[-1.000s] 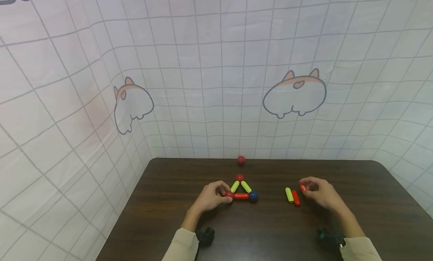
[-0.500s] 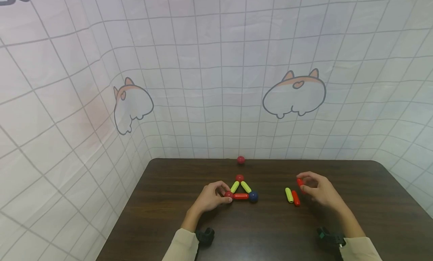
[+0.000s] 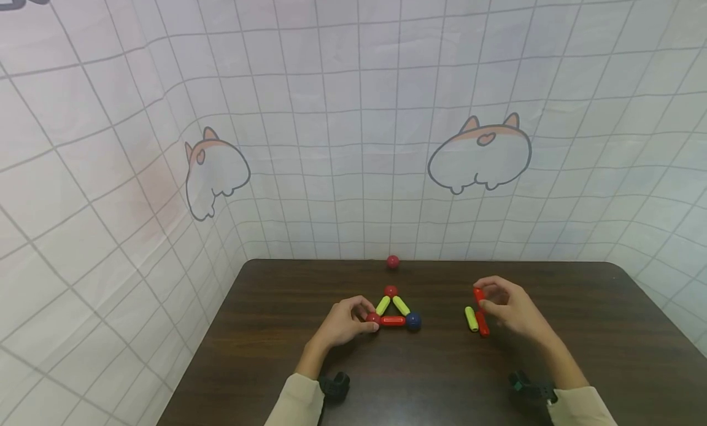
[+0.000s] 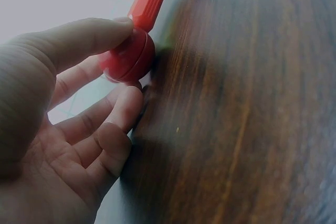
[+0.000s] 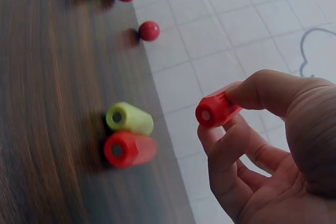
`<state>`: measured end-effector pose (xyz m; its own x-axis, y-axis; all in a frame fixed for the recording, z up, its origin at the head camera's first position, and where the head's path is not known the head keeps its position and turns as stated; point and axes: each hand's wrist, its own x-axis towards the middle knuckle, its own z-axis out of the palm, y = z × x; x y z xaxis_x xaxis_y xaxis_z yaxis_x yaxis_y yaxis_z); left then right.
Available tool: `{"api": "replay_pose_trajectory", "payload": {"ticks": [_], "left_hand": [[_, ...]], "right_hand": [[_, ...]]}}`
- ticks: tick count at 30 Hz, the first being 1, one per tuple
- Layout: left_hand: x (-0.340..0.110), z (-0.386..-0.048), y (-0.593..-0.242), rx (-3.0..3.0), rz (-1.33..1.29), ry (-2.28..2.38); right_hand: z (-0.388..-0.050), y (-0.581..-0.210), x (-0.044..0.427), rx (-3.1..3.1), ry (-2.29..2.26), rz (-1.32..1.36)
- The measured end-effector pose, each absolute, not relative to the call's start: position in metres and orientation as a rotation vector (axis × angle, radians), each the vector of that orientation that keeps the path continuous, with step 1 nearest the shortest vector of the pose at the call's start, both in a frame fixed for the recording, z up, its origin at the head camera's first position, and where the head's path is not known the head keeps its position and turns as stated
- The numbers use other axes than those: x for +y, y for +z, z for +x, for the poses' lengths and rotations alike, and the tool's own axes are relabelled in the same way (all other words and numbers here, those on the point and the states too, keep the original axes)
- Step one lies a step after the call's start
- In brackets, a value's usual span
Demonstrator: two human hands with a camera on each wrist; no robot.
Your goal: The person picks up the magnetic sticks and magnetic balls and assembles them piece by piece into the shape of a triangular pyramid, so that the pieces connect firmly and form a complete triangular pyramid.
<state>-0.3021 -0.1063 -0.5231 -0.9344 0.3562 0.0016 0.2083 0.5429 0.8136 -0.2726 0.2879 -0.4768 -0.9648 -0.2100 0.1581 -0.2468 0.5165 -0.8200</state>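
Note:
A triangle of three balls and three rods lies on the table; my left hand (image 3: pixel 343 321) pinches its near-left red ball (image 4: pixel 128 59) between thumb and fingers. A red rod (image 3: pixel 393 321) joins that ball to a blue ball (image 3: pixel 413 321). Two yellow-green rods (image 3: pixel 401 305) run up to the red ball (image 3: pixel 391 291) at the far corner. My right hand (image 3: pixel 516 309) holds another red rod (image 5: pixel 218 109) between thumb and fingers, raised off the table. Beside it a yellow-green rod (image 5: pixel 129 119) and a red rod (image 5: pixel 130 149) lie side by side.
A single red ball (image 3: pixel 393 262) sits at the back edge of the dark wooden table (image 3: pixel 420 377). Behind the table hangs a white cloth (image 3: pixel 353 137) with a grid pattern and animal drawings, which also runs along the left side.
My right hand has moved left and slightly away from me with the red rod, which is now above the two lying rods' far ends. My left hand has stayed on its ball.

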Motion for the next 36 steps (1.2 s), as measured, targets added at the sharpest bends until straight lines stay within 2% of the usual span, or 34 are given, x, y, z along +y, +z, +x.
{"api": "replay_pose_trajectory", "payload": {"ticks": [13, 22, 36], "left_hand": [[-0.106, -0.302, -0.522, 2.61, 0.486, 1.348], [-0.106, -0.302, -0.522, 2.606, 0.483, 1.351], [-0.105, -0.303, -0.522, 2.604, 0.469, 1.343]], "right_hand": [[-0.271, -0.478, 0.259, -2.588, 1.439, 0.528], [-0.27, -0.481, 0.235, -2.572, 1.624, 0.512], [-0.269, -0.485, 0.199, -2.496, 1.672, 0.539]]}}
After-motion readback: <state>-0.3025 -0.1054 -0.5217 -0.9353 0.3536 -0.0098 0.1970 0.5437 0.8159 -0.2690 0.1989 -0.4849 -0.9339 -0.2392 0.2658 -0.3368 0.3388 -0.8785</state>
